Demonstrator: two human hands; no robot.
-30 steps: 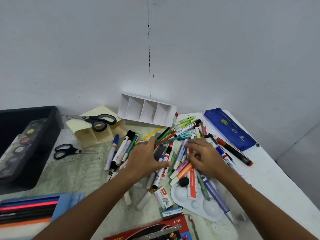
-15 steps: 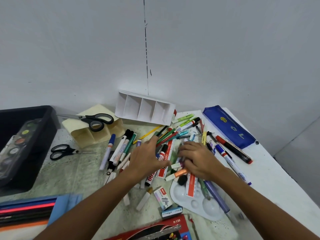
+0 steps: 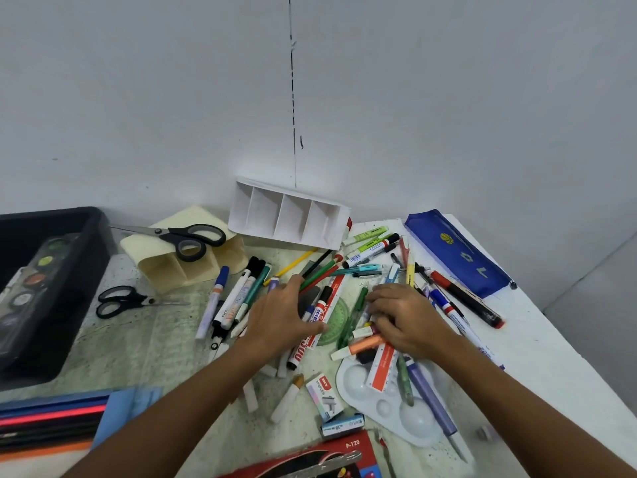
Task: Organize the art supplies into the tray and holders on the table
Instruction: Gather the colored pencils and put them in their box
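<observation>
Fingers of right hand [image 3: 406, 322] curl around mixed markers [image 3: 365, 343]; left hand [image 3: 282, 315] lies flat, fingers together, left of them. Staple box [image 3: 324, 396] below the markers reads "STAPLES".

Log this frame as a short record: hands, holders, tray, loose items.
left hand: flat, fingers spread, on the marker pile
right hand: fingers curled round several pens
white holder: on its side, compartments bare
cream holder: on its side, large scissors on top
black tray: holds a paint set
small scissors: loose on table
</observation>
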